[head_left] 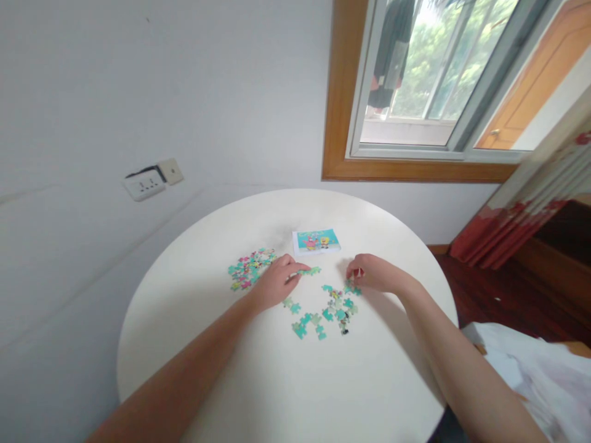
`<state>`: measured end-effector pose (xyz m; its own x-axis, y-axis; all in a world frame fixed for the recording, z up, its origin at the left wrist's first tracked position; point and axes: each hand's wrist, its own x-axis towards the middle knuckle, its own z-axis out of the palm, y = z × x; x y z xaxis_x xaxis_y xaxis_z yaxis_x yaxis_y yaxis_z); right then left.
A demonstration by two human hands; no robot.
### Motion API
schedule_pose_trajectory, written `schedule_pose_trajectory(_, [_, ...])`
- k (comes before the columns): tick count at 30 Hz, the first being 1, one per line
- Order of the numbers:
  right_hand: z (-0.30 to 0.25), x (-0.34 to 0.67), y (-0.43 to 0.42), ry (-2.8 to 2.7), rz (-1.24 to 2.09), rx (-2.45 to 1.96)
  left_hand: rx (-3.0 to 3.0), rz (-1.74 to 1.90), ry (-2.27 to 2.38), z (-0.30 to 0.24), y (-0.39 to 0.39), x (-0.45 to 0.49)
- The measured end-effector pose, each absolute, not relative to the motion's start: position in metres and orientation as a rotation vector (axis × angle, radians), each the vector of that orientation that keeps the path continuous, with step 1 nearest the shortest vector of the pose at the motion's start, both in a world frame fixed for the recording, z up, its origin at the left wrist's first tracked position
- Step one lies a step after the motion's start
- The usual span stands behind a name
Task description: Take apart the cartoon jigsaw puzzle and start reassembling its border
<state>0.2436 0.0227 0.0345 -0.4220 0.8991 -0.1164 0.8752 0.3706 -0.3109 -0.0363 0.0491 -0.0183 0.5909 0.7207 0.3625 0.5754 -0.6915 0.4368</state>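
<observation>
My left hand (277, 281) rests on the table with its index finger stretched out, touching a short joined strip of green jigsaw puzzle pieces (314, 271); thumb and finger are apart. On the right, my right hand (369, 272) is closed, its fingertips pinched at a jigsaw puzzle piece (355, 290) near the right end of the loose group. A small red and white patch shows between its fingers, too small to make out. Teal and yellow puzzle pieces (339, 303) lie between my hands. Nearer to me are a few more puzzle pieces (300, 330), some joined.
A mixed pile of puzzle pieces (247, 269) lies left of my left hand. Behind my hands is a picture card (317, 241) with cartoon figures. The round white table (258, 381) stands against a wall; a white bag-like bundle (521, 369) lies at the lower right.
</observation>
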Motion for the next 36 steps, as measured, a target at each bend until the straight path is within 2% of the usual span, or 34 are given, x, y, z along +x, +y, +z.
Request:
schedule_pose_trajectory(15, [0.026, 0.229, 0.029, -2.496, 0.431, -1.434, 2.544, 0.751, 1.071, -0.018, 0.05, -0.036])
schedule_pose_trajectory(25, [0.03, 0.234, 0.024, -2.544, 0.274, -1.563, 2.556, 0.755, 1.067, -0.02, 0.05, -0.037])
schedule_pose_trajectory(36, [0.02, 0.221, 0.03, -2.513, 0.298, -1.536, 2.551, 0.75, 1.075, -0.019, 0.049, -0.036])
